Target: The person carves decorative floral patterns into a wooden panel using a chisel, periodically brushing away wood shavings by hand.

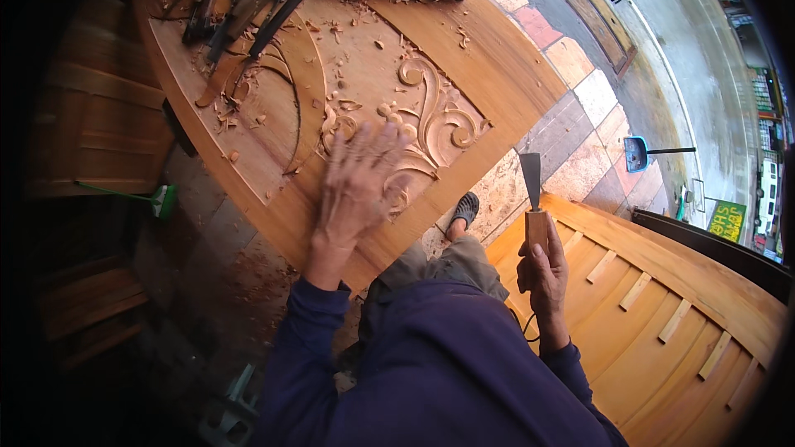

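carved wooden panel (pixel 505 58) lies under the flat, empty left hand (pixel 358 175); right hand (pixel 546 280) grips a flat-bladed tool (pixel 536 222).

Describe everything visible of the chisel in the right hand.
The chisel has a flat, dark blade, metal by its look, widening from a narrow neck to a broad end, and a reddish-brown handle that looks wooden. The right hand grips the handle, hiding its lower part. The blade points away from the body and shows to the right of the carved panel, apparently touching nothing.
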A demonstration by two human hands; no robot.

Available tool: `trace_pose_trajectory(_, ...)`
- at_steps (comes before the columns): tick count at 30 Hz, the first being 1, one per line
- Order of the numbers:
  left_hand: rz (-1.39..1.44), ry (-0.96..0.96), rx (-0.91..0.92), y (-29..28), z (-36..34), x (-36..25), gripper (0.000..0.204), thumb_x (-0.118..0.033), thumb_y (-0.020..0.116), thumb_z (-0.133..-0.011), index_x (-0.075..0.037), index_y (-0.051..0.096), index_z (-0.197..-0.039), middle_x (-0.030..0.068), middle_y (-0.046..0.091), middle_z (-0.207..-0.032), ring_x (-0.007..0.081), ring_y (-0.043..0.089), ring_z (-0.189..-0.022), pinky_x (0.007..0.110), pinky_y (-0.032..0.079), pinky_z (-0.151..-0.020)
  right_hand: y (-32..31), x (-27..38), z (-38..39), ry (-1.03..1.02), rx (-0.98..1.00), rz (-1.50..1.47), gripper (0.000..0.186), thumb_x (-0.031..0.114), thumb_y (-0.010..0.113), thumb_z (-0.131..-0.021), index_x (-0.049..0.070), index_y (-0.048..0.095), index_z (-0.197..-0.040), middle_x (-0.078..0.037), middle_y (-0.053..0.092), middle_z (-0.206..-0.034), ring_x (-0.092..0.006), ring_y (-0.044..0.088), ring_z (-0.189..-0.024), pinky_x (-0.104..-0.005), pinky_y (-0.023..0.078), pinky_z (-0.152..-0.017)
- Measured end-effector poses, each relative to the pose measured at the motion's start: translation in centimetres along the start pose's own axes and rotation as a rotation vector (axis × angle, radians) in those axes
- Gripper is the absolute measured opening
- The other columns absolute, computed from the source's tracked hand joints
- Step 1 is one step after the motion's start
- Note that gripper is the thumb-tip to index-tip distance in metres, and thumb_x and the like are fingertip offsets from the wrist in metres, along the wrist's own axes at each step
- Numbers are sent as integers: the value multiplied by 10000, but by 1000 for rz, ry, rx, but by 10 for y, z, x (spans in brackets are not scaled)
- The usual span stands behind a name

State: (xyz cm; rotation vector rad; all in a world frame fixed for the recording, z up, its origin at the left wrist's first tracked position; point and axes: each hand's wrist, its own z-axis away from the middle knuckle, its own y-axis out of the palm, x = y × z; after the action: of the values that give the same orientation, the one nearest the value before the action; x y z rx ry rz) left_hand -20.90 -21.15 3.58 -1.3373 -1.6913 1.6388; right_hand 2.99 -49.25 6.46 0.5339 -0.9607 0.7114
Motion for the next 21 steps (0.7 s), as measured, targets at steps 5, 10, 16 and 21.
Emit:
trace_pose_trajectory(5,-3,-496,-215,-8,30,8,618,-487,427,-1132,-77,516,-1586,197,436,-1668,459,341,-1563,551,263,-1288,12,-2,10,55,41,-11,812,136,710,-997,92,296,-1693,-89,658,-1105,-101,588,-751,-250,469,-636)
trace_pose_trajectory(10,206,-113,-224,2,11,-57,546,-363,553,-1094,-88,542,-1566,172,506,-1626,419,438,-1527,551,320,-1272,30,6,-4,43,85,23,805,116,769,-955,56,365,-1649,-68,658,-1084,-108,621,-778,-244,508,-662)
trace_pose_trajectory(16,404,190,-44,16,-27,-106,531,-371,561,-1088,-137,557,-1565,151,547,-1594,388,476,-1506,540,333,-1264,26,27,-23,217,141,-73,763,142,773,-960,28,400,-1615,-88,670,-1084,-122,649,-736,-264,525,-599)
trace_pose_trajectory(21,254,-108,85,17,-13,-70,510,-376,579,-1077,-167,590,-1542,136,521,-1623,377,477,-1508,548,319,-1263,0,24,-49,213,104,-50,748,155,776,-955,39,429,-1608,-93,674,-1095,-129,661,-817,-261,535,-649)
